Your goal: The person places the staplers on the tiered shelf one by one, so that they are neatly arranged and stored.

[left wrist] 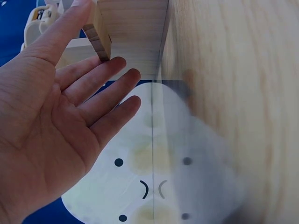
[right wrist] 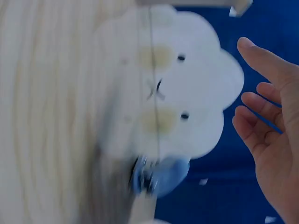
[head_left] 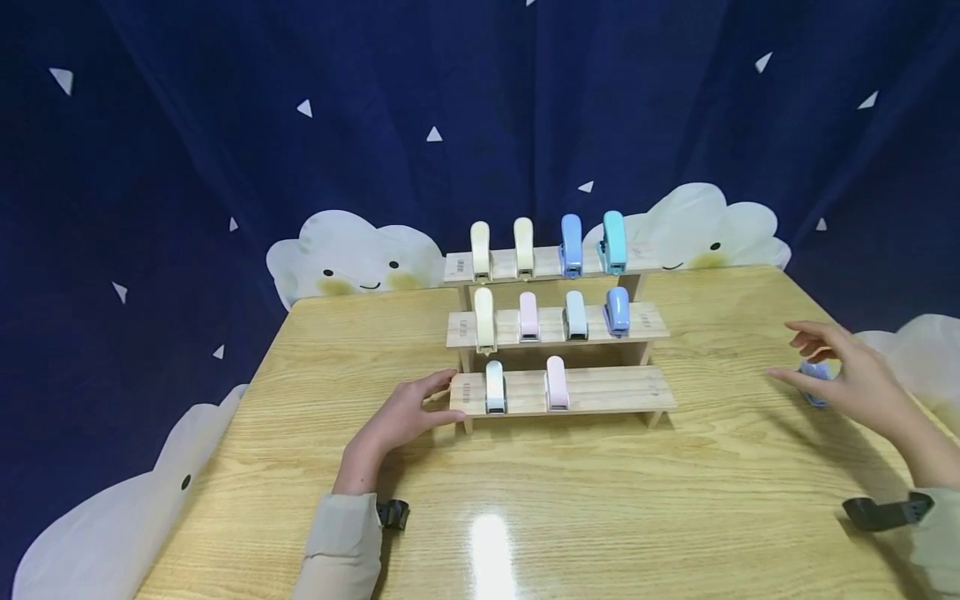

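Note:
A three-tier wooden rack (head_left: pixel 607 392) holds small staplers. My left hand (head_left: pixel 405 412) is at the left end of its lowest shelf; the thumb lies at the front edge and the fingers at the back, holding the board's end (left wrist: pixel 98 35) between them. On that shelf stand a pale blue stapler (head_left: pixel 495 387) and a pink stapler (head_left: pixel 557 383). My right hand (head_left: pixel 847 375), thumb and fingers apart, hovers by a blue stapler (head_left: pixel 815 383) lying on the table and partly covers it. In the right wrist view that blue stapler (right wrist: pixel 170 176) is blurred, apart from the hand.
Several staplers line the upper tiers: cream (head_left: pixel 480 250), blue (head_left: pixel 572 246) and teal (head_left: pixel 614 242) on top, cream (head_left: pixel 485 319), pink (head_left: pixel 528 317), pale grey-blue (head_left: pixel 576 315) and blue (head_left: pixel 617 311) in the middle. A dark blue curtain (head_left: pixel 375 67) with clouds borders the wooden table (head_left: pixel 600 500).

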### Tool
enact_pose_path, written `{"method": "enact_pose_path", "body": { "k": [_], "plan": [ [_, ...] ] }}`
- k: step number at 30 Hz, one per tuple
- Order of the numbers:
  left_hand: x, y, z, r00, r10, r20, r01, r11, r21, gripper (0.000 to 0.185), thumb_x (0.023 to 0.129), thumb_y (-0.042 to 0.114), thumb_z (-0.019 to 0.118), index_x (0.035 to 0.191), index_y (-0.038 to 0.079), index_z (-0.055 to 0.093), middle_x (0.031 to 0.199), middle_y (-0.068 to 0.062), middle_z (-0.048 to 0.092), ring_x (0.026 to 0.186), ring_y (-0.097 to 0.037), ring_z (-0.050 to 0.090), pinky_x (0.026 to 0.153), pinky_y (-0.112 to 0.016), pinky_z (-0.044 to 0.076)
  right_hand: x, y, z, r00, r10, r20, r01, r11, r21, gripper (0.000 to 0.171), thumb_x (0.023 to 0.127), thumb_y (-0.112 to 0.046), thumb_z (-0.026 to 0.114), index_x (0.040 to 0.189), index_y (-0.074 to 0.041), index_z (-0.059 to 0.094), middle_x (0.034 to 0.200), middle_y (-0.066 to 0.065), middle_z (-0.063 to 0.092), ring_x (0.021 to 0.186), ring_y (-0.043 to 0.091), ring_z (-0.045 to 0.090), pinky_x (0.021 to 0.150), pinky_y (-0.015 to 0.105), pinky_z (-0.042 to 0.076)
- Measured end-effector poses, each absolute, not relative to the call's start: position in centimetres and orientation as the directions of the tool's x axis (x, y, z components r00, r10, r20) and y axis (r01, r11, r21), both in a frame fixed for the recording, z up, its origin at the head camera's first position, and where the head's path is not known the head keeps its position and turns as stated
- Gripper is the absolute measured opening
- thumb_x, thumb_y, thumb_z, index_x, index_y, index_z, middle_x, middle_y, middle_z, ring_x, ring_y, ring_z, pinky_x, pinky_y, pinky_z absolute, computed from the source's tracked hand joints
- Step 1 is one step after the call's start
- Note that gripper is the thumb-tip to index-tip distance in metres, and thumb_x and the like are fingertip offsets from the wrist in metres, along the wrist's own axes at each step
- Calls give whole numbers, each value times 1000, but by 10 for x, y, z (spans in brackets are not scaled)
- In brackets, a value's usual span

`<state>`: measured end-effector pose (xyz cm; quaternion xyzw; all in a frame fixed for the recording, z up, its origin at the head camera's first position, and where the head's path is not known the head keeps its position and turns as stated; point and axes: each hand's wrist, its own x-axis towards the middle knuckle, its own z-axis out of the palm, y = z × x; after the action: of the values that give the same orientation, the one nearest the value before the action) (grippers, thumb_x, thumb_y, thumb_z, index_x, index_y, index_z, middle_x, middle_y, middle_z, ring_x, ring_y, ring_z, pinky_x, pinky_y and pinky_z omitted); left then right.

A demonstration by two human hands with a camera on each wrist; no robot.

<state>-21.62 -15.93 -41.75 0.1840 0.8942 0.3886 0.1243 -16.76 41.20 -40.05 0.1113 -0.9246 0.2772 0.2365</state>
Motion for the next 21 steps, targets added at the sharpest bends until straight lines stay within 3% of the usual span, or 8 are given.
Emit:
{"method": "enact_pose_path", "body": {
  "k": [2,9,21],
  "plan": [
    [-216,-160,-417,-901,426,-78,234,631,740,82,84,45,73,152,18,37,152,-9,46,141,-28,44,118,-49,34,-166,425,-405,-875,-70,480,-313,836,-450,70,71,-5,86,132,4,52,99,-24,45,87,-19,39,71,-4,34],
    [-216,-160,-417,-899,433,-72,242,626,741,81,85,45,73,152,17,37,152,-10,46,141,-28,45,118,-50,35,-166,457,-418,-896,-67,439,-269,869,-415,68,72,-7,85,129,9,51,96,14,51,81,-23,34,63,1,34],
    [-217,-160,-418,-896,438,-68,250,627,738,81,85,45,73,152,17,37,152,-9,46,141,-28,44,118,-49,34,-170,483,-435,-964,-92,251,-170,934,-313,65,75,-20,85,125,9,55,100,24,54,74,-15,38,54,17,41]
  ]
}}
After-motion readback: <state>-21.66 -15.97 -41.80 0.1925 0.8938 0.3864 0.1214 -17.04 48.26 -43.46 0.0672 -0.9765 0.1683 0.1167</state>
